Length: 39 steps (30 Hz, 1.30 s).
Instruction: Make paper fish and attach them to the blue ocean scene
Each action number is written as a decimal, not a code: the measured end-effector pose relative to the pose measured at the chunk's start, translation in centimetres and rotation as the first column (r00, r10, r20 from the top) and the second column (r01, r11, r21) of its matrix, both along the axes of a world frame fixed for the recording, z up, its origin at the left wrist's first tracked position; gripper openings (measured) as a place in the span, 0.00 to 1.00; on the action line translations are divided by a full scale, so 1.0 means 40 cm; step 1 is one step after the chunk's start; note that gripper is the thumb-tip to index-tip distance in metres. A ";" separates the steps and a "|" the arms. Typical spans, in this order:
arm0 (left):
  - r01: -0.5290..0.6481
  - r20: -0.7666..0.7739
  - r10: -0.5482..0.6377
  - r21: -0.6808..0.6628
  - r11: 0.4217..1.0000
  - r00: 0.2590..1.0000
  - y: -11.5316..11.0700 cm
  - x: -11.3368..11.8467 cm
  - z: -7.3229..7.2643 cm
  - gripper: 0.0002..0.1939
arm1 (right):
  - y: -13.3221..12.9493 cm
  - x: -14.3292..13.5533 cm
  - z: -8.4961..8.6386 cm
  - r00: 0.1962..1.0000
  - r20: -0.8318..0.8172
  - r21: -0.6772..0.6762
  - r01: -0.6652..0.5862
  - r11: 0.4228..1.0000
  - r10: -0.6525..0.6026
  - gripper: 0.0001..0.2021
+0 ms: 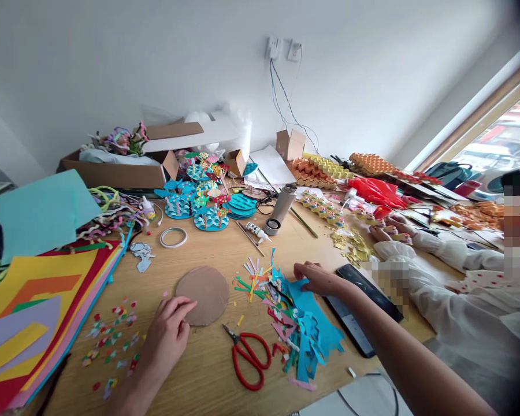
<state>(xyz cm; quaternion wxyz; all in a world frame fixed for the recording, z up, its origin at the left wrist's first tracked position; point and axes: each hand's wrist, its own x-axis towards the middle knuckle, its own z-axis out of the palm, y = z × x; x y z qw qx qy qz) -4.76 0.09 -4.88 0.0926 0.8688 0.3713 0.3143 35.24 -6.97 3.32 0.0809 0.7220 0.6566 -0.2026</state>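
A round brown cardboard disc (205, 297) lies on the wooden table in front of me. My left hand (171, 323) is closed at the disc's left edge, its index finger lying over the top. Over to the right, my right hand (314, 278) has its fingers curled on a piece of blue paper (301, 294) at the top of a scrap pile; the fingertips are partly hidden. Blue offcuts (318, 335) spread below that hand. Between my hands, red-handled scissors (250, 358) lie on the table, pointing toward the disc.
Coloured sheets (47, 289) are stacked left, near small paper bits (112, 329). Behind stand tape (173, 237), a glue bottle (257, 232), a steel flask (283, 202) and blue paper crafts (210, 214). Two phones (368, 292) lie right, beside a co-worker's sleeves (416, 277).
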 end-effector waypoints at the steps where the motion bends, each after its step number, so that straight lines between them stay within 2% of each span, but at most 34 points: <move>1: -0.002 -0.001 0.002 -0.003 1.000 1.000 0.000 0.000 0.000 0.22 | 0.007 -0.004 0.007 1.000 -0.003 0.009 -0.006 1.000 0.006 0.14; 4: -0.003 -0.012 0.003 -0.007 1.000 1.000 0.000 -0.001 0.001 0.22 | 0.025 -0.019 0.041 1.000 0.000 0.038 -0.023 0.999 0.023 0.12; 7: -0.004 -0.024 0.004 -0.010 1.000 1.000 -0.001 -0.001 0.002 0.22 | 0.030 -0.043 0.094 0.999 0.012 0.076 -0.044 0.996 0.044 0.09; 14: -0.005 0.002 0.005 -0.029 1.000 1.000 -0.003 0.001 0.007 0.21 | -0.017 -0.082 0.216 0.997 0.010 0.221 -0.075 0.972 0.074 0.05; 21: -0.010 0.030 0.011 -0.035 0.999 0.999 -0.005 0.002 0.010 0.22 | -0.064 -0.088 0.298 1.000 -0.023 0.387 0.026 0.922 -0.019 0.03; 24: -0.017 0.027 0.019 -0.054 0.998 0.999 -0.006 0.001 0.010 0.22 | -0.087 -0.092 0.330 0.999 -0.015 0.475 0.047 0.879 -0.045 0.04; 28: -0.017 0.074 0.024 -0.088 0.996 0.997 -0.005 0.003 0.013 0.22 | -0.112 -0.103 0.360 0.995 -0.076 0.644 0.103 0.758 -0.071 0.06; 30: -0.005 0.131 0.021 -0.117 0.993 0.991 -0.007 0.006 0.022 0.20 | -0.104 -0.119 0.358 0.978 -0.204 0.671 0.176 0.720 -0.048 0.07; 31: 0.007 0.167 0.017 -0.143 0.990 0.986 -0.009 0.008 0.029 0.18 | -0.092 -0.132 0.350 0.954 -0.299 0.648 0.215 0.731 -0.016 0.08; 32: 0.024 0.208 0.014 -0.183 0.983 0.978 -0.012 0.010 0.039 0.16 | -0.073 -0.147 0.336 0.912 -0.409 0.599 0.249 0.761 0.023 0.09; 34: 0.070 0.303 0.032 -0.319 0.945 0.952 -0.022 0.011 0.065 0.14 | -0.021 -0.187 0.293 0.776 -0.624 0.454 0.268 0.850 0.089 0.12; 35: 0.099 0.355 0.061 -0.413 0.905 0.933 -0.028 0.012 0.080 0.15 | 0.010 -0.211 0.264 0.697 -0.711 0.380 0.263 0.887 0.097 0.13; 37: 0.171 0.436 0.136 -0.594 0.786 0.890 -0.039 0.013 0.106 0.19 | 0.078 -0.263 0.200 0.581 -0.807 0.273 0.210 0.939 0.104 0.15; 39: 0.237 0.475 0.182 -0.691 0.683 0.861 -0.045 0.015 0.120 0.23 | 0.142 -0.311 0.133 0.543 -0.836 0.203 0.174 0.964 0.078 0.18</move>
